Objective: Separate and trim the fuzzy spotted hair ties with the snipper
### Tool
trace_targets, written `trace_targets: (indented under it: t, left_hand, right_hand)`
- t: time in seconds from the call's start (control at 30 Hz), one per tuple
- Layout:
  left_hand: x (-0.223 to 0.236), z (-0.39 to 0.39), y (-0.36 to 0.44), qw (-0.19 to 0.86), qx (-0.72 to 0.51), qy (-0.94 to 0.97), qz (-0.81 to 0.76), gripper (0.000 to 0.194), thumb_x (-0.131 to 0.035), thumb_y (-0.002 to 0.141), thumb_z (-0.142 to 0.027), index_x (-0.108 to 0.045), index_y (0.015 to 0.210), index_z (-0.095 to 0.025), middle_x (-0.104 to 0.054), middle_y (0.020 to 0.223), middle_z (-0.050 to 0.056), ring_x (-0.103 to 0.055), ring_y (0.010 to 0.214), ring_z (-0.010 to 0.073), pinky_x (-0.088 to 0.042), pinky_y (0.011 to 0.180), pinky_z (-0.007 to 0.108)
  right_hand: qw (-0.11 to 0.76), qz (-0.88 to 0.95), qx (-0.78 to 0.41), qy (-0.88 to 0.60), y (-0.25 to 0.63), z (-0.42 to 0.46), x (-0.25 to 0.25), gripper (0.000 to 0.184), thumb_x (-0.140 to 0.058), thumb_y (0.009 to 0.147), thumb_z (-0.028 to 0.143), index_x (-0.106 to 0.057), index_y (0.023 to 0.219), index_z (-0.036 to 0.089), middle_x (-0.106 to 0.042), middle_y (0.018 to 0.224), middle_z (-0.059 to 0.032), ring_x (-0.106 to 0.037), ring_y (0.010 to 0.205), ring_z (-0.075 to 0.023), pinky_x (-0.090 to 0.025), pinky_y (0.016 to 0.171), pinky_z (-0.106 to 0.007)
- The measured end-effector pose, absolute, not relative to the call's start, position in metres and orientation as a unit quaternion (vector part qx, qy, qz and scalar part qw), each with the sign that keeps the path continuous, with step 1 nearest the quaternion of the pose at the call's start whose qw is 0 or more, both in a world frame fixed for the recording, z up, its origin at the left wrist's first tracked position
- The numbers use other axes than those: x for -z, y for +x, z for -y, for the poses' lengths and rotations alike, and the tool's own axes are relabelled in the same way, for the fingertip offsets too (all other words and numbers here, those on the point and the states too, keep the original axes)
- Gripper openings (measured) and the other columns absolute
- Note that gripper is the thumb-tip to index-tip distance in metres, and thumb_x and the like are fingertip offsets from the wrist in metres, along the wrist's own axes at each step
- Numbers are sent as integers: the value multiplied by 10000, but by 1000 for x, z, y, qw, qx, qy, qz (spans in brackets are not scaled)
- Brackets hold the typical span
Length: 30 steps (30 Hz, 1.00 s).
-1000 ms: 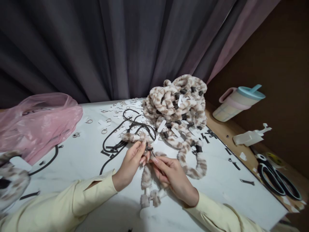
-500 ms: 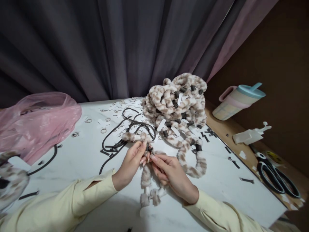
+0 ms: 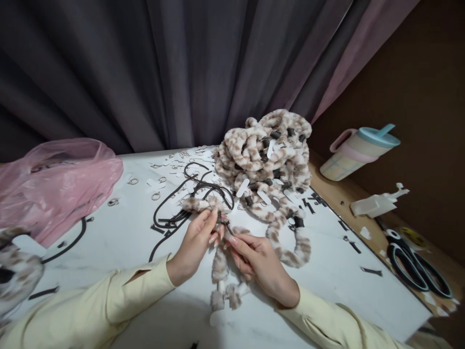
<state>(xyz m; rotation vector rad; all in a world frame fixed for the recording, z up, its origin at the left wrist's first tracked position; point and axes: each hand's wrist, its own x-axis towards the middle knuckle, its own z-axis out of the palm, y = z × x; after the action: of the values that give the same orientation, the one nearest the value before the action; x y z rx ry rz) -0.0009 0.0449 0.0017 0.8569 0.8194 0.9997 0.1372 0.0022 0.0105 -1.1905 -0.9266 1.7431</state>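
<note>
My left hand [image 3: 199,238] pinches a plush strap [image 3: 219,264], white with brown spots, near a short black wrapped part [image 3: 219,216]. Between thumb and fingers of my right hand [image 3: 256,259] is the end of a black cord [image 3: 228,229], which runs toward that wrapped part. One fluffy length reaches out beyond my left fingers, and another hangs down onto the table below my hands. Just behind lie loose black cords [image 3: 196,184] in loops. My fingertips hide part of the wrapped spot.
A heap of similar plush straps [image 3: 269,155] stands behind my right hand. Metal rings [image 3: 155,196] lie scattered at the back. A pink plastic bag [image 3: 61,179] is at left. Scissors [image 3: 417,266], a white bottle [image 3: 378,203] and a cup [image 3: 348,157] line the right.
My left hand has shifted slightly left and down, away from my right fingertips. More of the black cord shows between the hands. My right hand has hardly moved.
</note>
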Motion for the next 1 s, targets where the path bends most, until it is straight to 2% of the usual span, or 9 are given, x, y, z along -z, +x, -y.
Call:
trace_targets:
  t: [0.13, 0.3, 0.6, 0.8, 1.0]
  left_hand:
    - [-3, -47, -1, 714, -455, 382, -371, 333, -566, 848, -430, -419, 685, -180, -424, 550, -69, -360, 482, 49, -320, 476, 138]
    - [-1, -43, 0, 719, -438, 382, -381, 357, -605, 811, -452, -419, 670, -181, -416, 577, -68, -387, 497, 49, -344, 495, 148]
    - [0, -41, 0, 724, -427, 375, -391, 374, -648, 763, -478, -438, 680, -181, -428, 598, -63, -388, 513, 53, -354, 503, 154]
    - [0, -41, 0, 726, -429, 375, -385, 356, -633, 785, -460, -438, 680, -181, -439, 593, -64, -391, 497, 49, -368, 518, 162]
    - [-3, -44, -1, 715, -445, 381, -382, 352, -607, 809, -452, -426, 674, -182, -424, 561, -68, -369, 484, 54, -320, 478, 153]
  right_hand:
    - [404, 372, -690, -472, 138, -2, -10, 436, -627, 774, 499, -471, 564, 150, -360, 402, 81, -231, 339, -16, -174, 327, -172]
    - [409, 350, -702, -467, 138, -3, -9, 380, -662, 743, 493, -529, 696, 140, -403, 474, 83, -225, 341, -4, -143, 319, -162]
    - [400, 354, -705, -466, 139, -5, -9, 391, -647, 753, 498, -497, 661, 149, -399, 462, 84, -218, 330, -3, -145, 317, -169]
    - [404, 374, -692, -467, 139, -3, -11, 372, -627, 777, 489, -567, 733, 124, -395, 454, 82, -238, 350, -16, -161, 336, -178]
    - [406, 392, -675, -476, 140, -1, -13, 403, -623, 779, 499, -537, 633, 134, -389, 428, 72, -253, 361, -21, -170, 358, -191]
